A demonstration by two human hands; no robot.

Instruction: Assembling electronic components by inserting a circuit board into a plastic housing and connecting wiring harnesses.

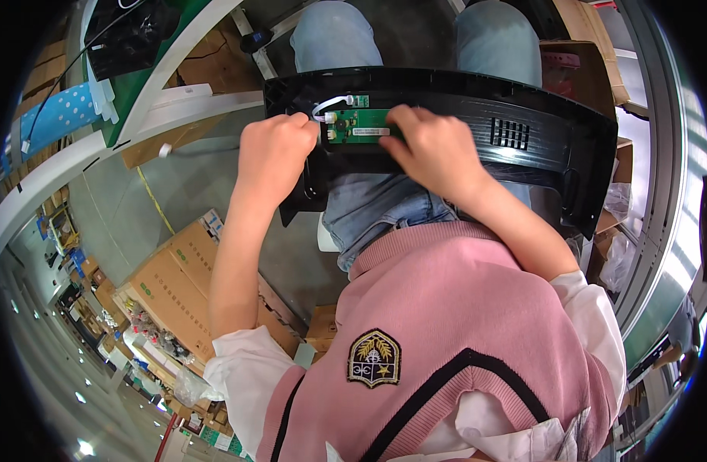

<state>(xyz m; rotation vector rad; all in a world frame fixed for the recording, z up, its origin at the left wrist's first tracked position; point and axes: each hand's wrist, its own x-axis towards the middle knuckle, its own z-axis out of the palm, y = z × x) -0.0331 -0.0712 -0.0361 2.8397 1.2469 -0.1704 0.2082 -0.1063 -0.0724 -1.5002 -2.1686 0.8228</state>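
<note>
Dressed in a dusty-pink knitted vest [461, 285], lying back from the left hand [272, 150] and right hand [438, 154], with a ribbed hem [415, 245], black chevron stripe [469, 356] and black armhole trim [288, 416]. Decorated with a dark, gold-edged shield patch [374, 358], back from the gap between them. Layered over a white shirt, its loose sleeves [249, 362] stopping up the arm from each. Clad below in faded blue jeans [496, 42], reaching beyond both.
</note>
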